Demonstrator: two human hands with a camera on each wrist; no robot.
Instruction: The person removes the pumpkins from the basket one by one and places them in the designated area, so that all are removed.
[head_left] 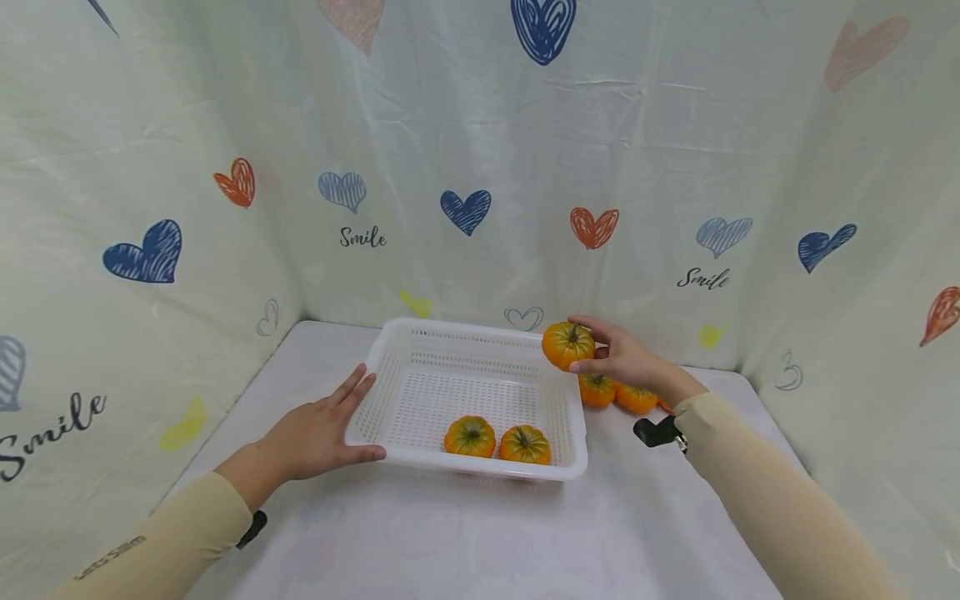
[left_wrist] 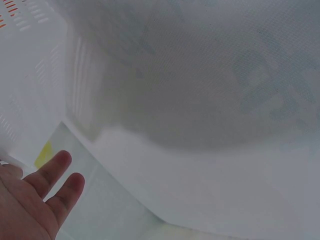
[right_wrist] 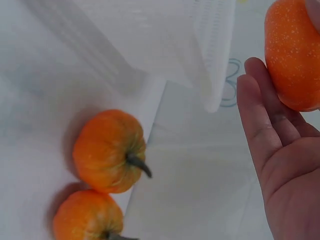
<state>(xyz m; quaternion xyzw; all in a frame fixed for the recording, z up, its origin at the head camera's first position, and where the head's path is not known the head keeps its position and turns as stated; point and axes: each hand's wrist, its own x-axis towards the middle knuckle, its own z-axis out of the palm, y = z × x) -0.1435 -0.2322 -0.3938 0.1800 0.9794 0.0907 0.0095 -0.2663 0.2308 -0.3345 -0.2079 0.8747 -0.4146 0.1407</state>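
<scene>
A small orange pumpkin [head_left: 567, 346] is held up over the right rim of a white perforated plastic basket [head_left: 480, 462]. My right hand [head_left: 626, 360] grips it between thumb and fingers; the right wrist view shows the speckled side of this pumpkin [right_wrist: 295, 55] against the fingers. My left hand [head_left: 318, 429] rests on the basket's left edge, fingers spread and fairly straight, thumb along the front corner. Inside the basket, near its front wall, two pumpkins sit side by side: a left one [head_left: 469, 437] and a right one [head_left: 525, 446].
To the right of the basket, more pumpkins stand on the white-covered table [head_left: 450, 542], one [head_left: 597, 391] close to the basket wall and another [head_left: 636, 398] beside it. A curtain [head_left: 480, 125] printed with hearts hangs around the back and sides.
</scene>
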